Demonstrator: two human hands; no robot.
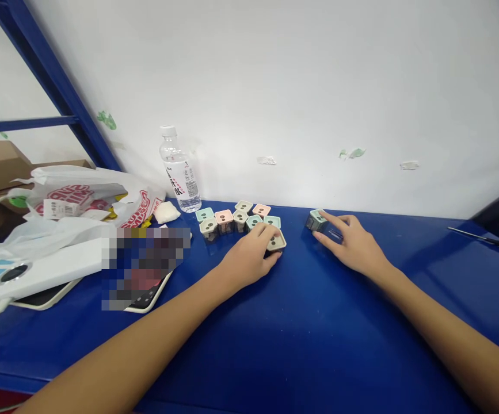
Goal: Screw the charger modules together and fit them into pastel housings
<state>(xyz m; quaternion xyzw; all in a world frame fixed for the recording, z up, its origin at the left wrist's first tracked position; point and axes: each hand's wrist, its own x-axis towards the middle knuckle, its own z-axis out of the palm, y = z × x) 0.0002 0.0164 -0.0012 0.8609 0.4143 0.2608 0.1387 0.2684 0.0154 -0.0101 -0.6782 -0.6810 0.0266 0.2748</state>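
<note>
My left hand [255,253] has its fingers bent round a beige two-hole pencil sharpener [277,242] at the front right of a cluster. My right hand [353,244] pinches a mint pencil sharpener [317,217] between thumb and forefinger, a short way to the right of the others. Close together in the cluster stand several more with dark see-through bodies, among them a pink sharpener [224,219], a second pink one at the back, a mint sharpener [205,214] and a beige sharpener [209,229]. My left hand partly covers the nearest ones.
A water bottle [180,172] stands by the wall behind a crumpled white wad [167,212]. Left lie a phone [145,299], a white power bank with cable [54,270] and plastic bags [80,195]. A screwdriver [482,237] rests at the right on the blue tabletop [301,333].
</note>
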